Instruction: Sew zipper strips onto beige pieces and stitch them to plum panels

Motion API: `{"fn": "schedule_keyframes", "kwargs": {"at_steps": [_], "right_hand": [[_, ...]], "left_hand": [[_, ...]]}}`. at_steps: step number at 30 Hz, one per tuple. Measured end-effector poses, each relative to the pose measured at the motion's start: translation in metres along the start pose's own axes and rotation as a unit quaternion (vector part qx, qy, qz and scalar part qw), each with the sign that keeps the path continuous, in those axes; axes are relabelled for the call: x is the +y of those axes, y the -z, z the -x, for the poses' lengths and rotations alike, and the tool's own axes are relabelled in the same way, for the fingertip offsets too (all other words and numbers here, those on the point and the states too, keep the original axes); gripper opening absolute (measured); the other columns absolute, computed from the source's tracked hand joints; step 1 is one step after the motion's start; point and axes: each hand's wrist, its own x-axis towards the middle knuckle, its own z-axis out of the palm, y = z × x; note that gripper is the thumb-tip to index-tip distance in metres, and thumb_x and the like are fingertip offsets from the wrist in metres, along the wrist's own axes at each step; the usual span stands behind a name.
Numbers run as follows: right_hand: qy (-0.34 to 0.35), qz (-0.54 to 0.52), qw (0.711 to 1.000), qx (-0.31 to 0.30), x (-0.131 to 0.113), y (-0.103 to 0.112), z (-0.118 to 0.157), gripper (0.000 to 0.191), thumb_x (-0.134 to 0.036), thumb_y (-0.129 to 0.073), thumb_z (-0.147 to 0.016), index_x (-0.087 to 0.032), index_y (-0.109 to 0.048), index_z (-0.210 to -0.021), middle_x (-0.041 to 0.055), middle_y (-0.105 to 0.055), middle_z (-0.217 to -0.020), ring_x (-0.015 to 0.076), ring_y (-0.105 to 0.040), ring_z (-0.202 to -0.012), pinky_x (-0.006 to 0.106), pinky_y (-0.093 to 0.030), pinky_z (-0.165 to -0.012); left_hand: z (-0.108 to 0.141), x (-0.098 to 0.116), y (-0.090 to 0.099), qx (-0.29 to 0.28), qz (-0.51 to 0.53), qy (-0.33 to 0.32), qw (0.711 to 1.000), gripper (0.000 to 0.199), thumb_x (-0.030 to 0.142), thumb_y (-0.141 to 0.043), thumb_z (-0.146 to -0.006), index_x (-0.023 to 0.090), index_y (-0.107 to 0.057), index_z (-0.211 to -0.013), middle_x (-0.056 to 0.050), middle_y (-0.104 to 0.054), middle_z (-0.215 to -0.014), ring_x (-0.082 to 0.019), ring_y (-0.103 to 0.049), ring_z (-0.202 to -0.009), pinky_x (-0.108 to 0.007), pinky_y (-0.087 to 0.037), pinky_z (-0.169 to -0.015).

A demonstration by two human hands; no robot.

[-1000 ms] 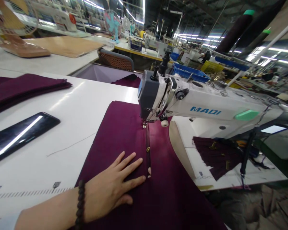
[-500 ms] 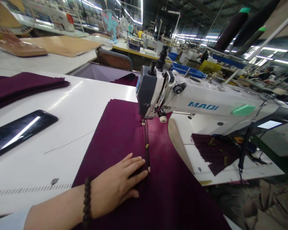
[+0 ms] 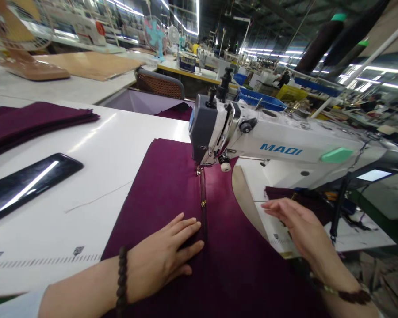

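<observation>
A large maroon fabric piece [image 3: 252,265] lies on the white table, its upper part under the presser foot [image 3: 199,171] of the sewing machine [image 3: 285,145]. A dark zipper with a gold pull [image 3: 203,203] runs down from the foot. My left hand [image 3: 166,256] rests flat on the fabric, fingers spread, fingertips beside the zipper. Over the table right of the fabric is my right hand [image 3: 295,218], its fingers bent and close together; whether anything is between them is hidden.
Folded maroon fabric [image 3: 36,119] and a glossy black tray [image 3: 33,181] lie at the left. Dark maroon scraps [image 3: 308,205] sit beneath the machine arm. A loose thread [image 3: 99,194] lies on the table [image 3: 96,221]. A blue basket [image 3: 262,99] stands behind the machine.
My right hand has come into view at the right, over the table near the scraps. The left hand has barely moved, and the fabric stays under the foot.
</observation>
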Motion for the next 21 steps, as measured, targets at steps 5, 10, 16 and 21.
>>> {"fn": "schedule_keyframes", "kwargs": {"at_steps": [5,10,16,21], "right_hand": [[0.213,0.246,0.933,-0.153,-0.04,-0.047,0.007,0.035,-0.022,-0.038,-0.089,-0.019,-0.049,-0.121,0.0071,-0.046,-0.129,0.0197,-0.042,-0.119,0.039,-0.036,-0.101],[0.281,0.36,0.875,-0.159,-0.019,-0.097,0.005,0.044,-0.013,-0.036,-0.087,-0.014,-0.039,-0.131,0.0093,-0.036,-0.138,0.0213,-0.031,-0.127,0.046,-0.033,-0.103],[0.283,0.36,0.872,-0.172,-0.002,-0.099,0.003,0.046,-0.014,-0.034,-0.088,-0.015,-0.036,-0.133,0.0093,-0.034,-0.138,0.0199,-0.028,-0.129,0.047,-0.03,-0.104],[0.283,0.368,0.86,-0.21,-0.004,-0.092,-0.002,0.047,-0.011,-0.033,-0.088,-0.018,-0.035,-0.134,0.0051,-0.034,-0.139,0.0192,-0.028,-0.129,0.048,-0.029,-0.104]], "left_hand": [[0.0,0.001,0.001,0.006,0.01,0.003,1.0,0.04,0.025,-0.057,-0.083,0.017,-0.051,-0.122,-0.019,-0.048,-0.127,-0.033,-0.041,-0.12,-0.055,-0.032,-0.098],[0.0,0.003,0.005,-0.015,0.003,0.006,1.0,0.043,0.024,-0.062,-0.08,0.018,-0.052,-0.122,-0.019,-0.049,-0.126,-0.032,-0.044,-0.118,-0.054,-0.035,-0.097],[-0.003,0.003,0.01,-0.032,-0.02,0.002,0.999,0.044,0.026,-0.062,-0.08,0.018,-0.051,-0.122,-0.019,-0.049,-0.126,-0.033,-0.045,-0.118,-0.054,-0.038,-0.093],[-0.008,0.009,0.005,-0.037,-0.035,0.014,0.999,0.048,0.03,-0.064,-0.078,0.017,-0.051,-0.122,-0.019,-0.049,-0.126,-0.033,-0.046,-0.117,-0.055,-0.039,-0.092]]}}
